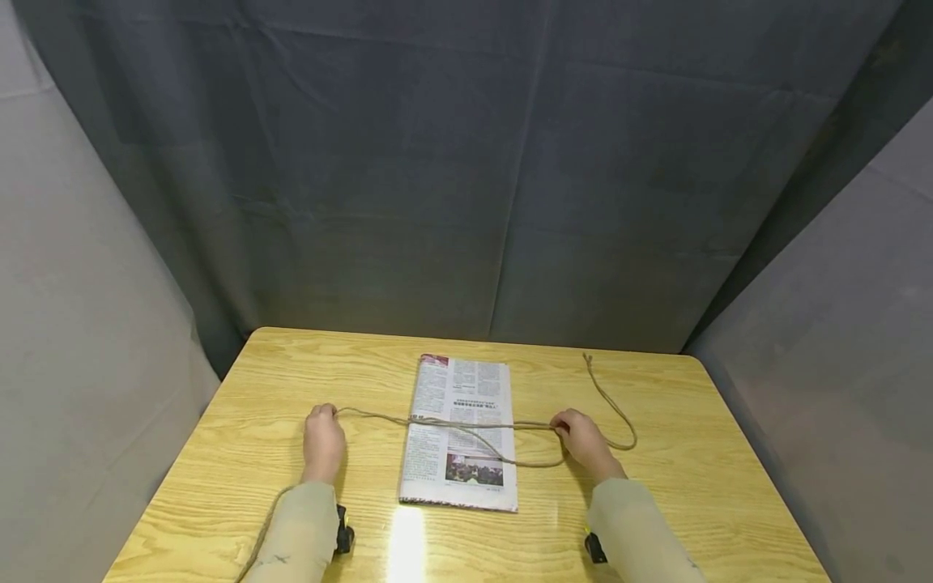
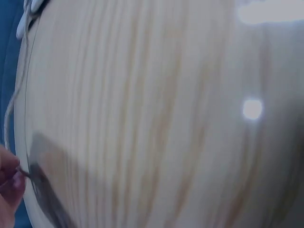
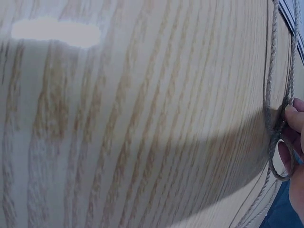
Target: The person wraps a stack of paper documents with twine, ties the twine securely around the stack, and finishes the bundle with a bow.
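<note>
A folded newspaper point(image 1: 466, 389) lies on the wooden table, with a thin tan rope point(image 1: 474, 425) running across its middle. Left of the paper, my left hand point(image 1: 323, 441) pinches the rope; the left wrist view shows finger and thumb meeting on the cord point(image 2: 20, 85). On the other side, my right hand point(image 1: 585, 441) pinches the doubled strands. A loop of the rope droops over the paper's lower right part. Close to the right fingers, a small loop of braided cord point(image 3: 275, 156) hangs in the right wrist view.
The rope's loose end point(image 1: 608, 397) curls on the table point(image 1: 700, 461) beyond my right hand. Another length point(image 1: 262, 534) trails beside the left sleeve toward the near edge. A dark curtain point(image 1: 466, 178) hangs behind the table, with pale cloth at both sides.
</note>
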`<state>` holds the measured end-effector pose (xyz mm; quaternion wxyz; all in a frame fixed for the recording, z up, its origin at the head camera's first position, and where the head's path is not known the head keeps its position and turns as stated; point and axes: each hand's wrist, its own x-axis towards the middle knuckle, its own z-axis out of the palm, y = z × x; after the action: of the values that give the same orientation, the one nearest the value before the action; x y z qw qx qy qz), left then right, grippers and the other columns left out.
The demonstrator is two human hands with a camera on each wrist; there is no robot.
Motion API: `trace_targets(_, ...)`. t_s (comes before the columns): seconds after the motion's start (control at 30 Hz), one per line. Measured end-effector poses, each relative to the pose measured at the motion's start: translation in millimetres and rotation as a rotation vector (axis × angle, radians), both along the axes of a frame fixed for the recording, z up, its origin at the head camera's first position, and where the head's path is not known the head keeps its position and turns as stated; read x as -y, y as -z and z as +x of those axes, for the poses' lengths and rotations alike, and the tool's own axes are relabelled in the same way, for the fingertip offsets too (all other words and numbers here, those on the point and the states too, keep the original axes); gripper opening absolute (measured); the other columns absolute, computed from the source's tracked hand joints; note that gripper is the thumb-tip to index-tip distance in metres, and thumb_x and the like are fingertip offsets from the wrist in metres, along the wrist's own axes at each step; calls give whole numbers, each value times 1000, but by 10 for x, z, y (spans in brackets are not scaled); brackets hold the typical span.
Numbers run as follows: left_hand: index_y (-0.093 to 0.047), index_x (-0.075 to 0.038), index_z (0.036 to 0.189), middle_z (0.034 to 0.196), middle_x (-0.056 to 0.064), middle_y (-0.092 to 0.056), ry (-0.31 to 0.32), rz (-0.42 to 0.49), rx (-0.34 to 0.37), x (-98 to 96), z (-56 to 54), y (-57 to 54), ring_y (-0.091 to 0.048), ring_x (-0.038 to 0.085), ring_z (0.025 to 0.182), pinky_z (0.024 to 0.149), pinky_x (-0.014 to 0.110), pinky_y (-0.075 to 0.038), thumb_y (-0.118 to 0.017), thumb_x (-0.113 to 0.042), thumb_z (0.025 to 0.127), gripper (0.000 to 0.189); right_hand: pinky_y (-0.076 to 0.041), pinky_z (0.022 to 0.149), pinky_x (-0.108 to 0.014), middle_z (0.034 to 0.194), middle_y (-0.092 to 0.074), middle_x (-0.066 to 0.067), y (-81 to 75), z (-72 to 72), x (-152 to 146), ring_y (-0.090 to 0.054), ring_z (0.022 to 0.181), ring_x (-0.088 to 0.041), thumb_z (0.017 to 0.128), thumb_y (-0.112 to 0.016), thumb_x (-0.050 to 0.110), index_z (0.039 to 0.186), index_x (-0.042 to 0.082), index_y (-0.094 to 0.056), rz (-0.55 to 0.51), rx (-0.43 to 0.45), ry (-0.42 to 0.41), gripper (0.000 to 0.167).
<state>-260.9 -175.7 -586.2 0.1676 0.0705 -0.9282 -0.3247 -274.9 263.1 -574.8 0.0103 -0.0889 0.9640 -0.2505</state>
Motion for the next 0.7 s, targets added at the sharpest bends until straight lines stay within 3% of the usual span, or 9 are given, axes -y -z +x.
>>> trace_targets(0.13,-53,8,117,119,24,-53,90,-34,11,-184,-7,-42,-46,38,112,97,50,-35,-50,8,77,40,-51,73,-38,90,-60,-6,16,10,-3,-59,86,-25,86,-58,-4,93,4,-65,-9,-20,-13,13)
trace_targets(0.23,-54,3,119,123,19,-53,212,-62,17,-354,-37,-51,-44,35,117,103,48,-29,-54,4,79,41,-51,71,-37,88,-60,-8,11,26,-6,-59,84,-26,86,-58,-3,91,3,-65,-15,-65,-45,11)
trace_targets(0.33,-57,1,117,120,16,-56,332,-84,44,-512,-56,-36,-47,34,115,103,46,-31,-59,-3,83,34,-51,70,-37,88,-59,-9,1,41,-5,-59,83,-26,86,-58,-3,91,3,-64,-17,-84,-60,10)
trace_targets(0.4,-60,1,113,114,15,-60,380,-93,60,-597,-60,-16,-51,33,110,100,46,-35,-62,-7,85,29,-51,71,-38,89,-60,-9,-5,41,6,-59,84,-26,86,-58,-2,92,3,-65,-17,-70,-47,10)
trace_targets(0.53,-64,0,99,94,10,-64,378,-139,37,-695,-61,35,-58,28,92,86,42,-46,-65,-10,85,17,-51,76,-40,91,-60,-9,11,16,20,-59,88,-26,86,-58,-2,94,3,-65,-17,-23,-6,12)
trace_targets(0.7,-61,-3,82,78,5,-59,363,-152,-7,-682,-75,99,-56,21,75,68,34,-49,-65,-7,83,5,-51,76,-38,93,-60,-7,-3,14,20,-59,89,-24,87,-57,-2,95,3,-65,-21,4,15,13)
